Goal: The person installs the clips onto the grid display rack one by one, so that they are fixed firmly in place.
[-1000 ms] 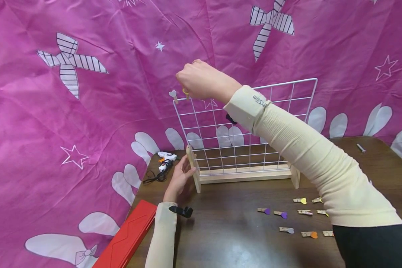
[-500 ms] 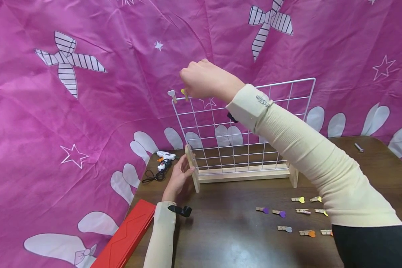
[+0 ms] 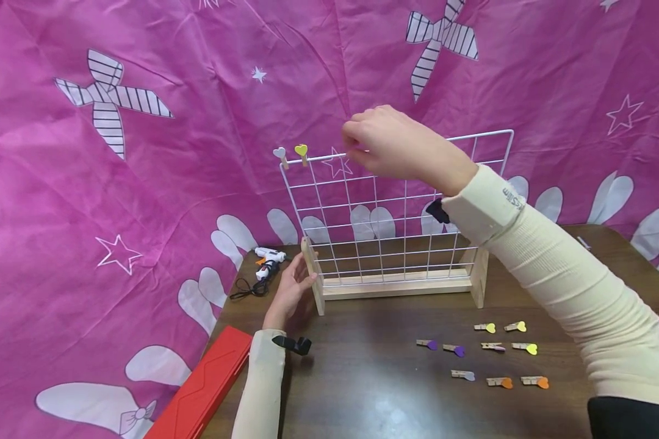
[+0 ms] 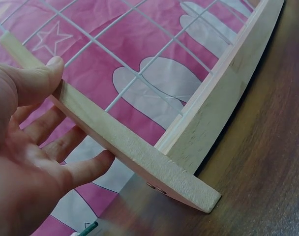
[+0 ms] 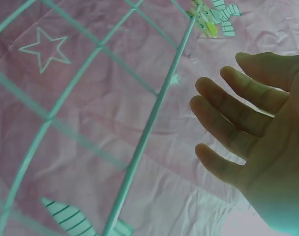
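Note:
A white wire grid (image 3: 362,216) stands upright in a wooden base (image 3: 395,288) on the table. My left hand (image 3: 290,291) holds its left wooden upright (image 4: 115,132), thumb on the near face and fingers at the outer side, as the left wrist view shows. My right hand (image 3: 398,143) is raised in front of the grid's top bar. In the right wrist view its fingers (image 5: 233,98) are loosely spread, with nothing in them. Clipped to the top bar at the left corner are a white-heart clothespin (image 3: 280,155) and a yellow-heart clothespin (image 3: 302,152).
Several heart clothespins lie front right, among them a purple one (image 3: 428,344), a yellow one (image 3: 524,349) and an orange one (image 3: 535,382). A glue gun (image 3: 269,256) with a black cord lies back left. A red box (image 3: 203,384) lies along the left edge.
My right hand has moved right, away from the yellow-heart clothespin, which now shows fully on the top bar. The left hand keeps its hold on the upright.

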Motion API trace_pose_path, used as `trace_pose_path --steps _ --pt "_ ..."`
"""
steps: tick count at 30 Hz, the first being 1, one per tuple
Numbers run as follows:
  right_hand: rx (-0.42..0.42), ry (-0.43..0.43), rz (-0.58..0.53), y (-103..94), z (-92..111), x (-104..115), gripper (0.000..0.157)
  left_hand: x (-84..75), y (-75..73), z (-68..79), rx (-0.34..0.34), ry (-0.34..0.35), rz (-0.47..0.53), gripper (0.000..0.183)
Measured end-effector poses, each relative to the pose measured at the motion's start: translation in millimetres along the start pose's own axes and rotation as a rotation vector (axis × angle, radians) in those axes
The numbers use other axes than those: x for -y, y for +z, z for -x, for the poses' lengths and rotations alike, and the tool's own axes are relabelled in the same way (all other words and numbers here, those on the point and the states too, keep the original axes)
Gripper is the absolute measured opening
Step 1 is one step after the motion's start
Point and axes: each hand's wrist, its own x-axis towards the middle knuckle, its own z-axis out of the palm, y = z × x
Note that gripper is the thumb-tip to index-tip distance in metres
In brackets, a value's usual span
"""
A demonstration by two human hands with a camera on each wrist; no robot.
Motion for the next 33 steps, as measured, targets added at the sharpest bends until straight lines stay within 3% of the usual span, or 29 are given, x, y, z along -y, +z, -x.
trace_pose_path --steps 8,14,22,33 --pt "-0.007 0.025 -0.011 6.3 45.2 -7.9 0.003 18.1 -7.2 -5.3 -0.029 -0.004 -0.006 0.062" --pt "-0.029 0.000 -0.055 21.4 81.9 -12.3 0.005 18.7 -6.4 -5.0 -0.017 0.028 -0.003 0.063" --pt "0.012 0.009 -0.136 52.6 134.0 -22.5 0.008 13.9 -5.6 -4.4 -0.038 -0.022 0.004 0.062" --pt "0.123 0.118 -0.267 108.9 219.8 -35.5 0.004 14.6 -6.4 -5.1 -0.039 -0.049 0.004 0.061"
